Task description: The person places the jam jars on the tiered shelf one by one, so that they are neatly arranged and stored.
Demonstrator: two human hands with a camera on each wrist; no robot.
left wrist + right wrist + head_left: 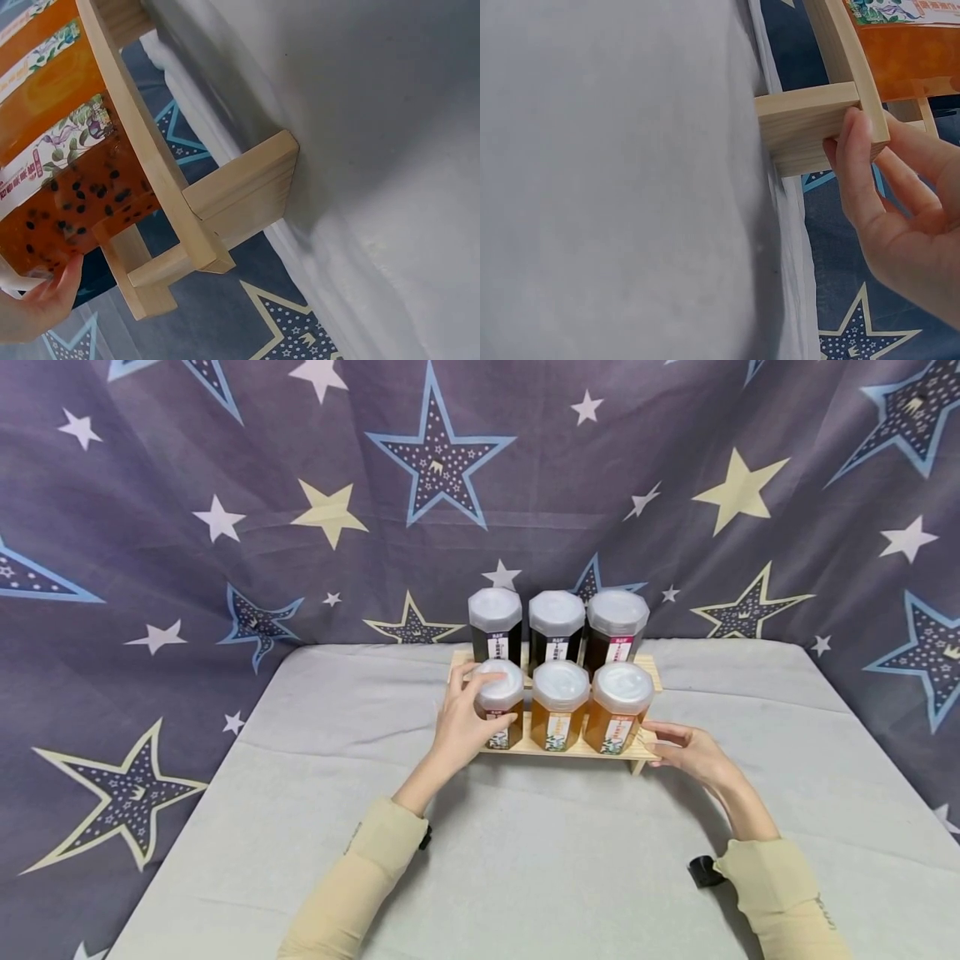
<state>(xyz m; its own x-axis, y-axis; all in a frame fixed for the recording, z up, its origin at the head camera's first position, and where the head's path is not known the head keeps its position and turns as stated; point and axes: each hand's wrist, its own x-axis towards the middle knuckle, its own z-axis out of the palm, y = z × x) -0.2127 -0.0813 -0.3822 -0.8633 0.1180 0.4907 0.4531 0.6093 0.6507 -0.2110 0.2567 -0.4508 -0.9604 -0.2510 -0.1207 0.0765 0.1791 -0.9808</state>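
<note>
A two-step wooden rack [577, 750] stands on the cloth-covered table, with jars on both steps. My left hand [467, 720] grips the front-left jar [501, 689], thumb across its front and fingers at its lid. That jar [90, 195] holds an orange filling with dark seeds, and its label is partly covered by the thumb in the head view. Beside it on the lower step are two amber jars [559, 687], [621, 689] with pale lids. At the rack's right end, my right hand [693, 753] pinches the wooden end [866, 124] between thumb and fingers.
Three dark jars [495, 618], [556, 620], [617, 620] stand along the upper step behind. Grey cloth [555, 860] covers the table. A dark star-patterned curtain [262, 468] hangs right behind the table's back edge.
</note>
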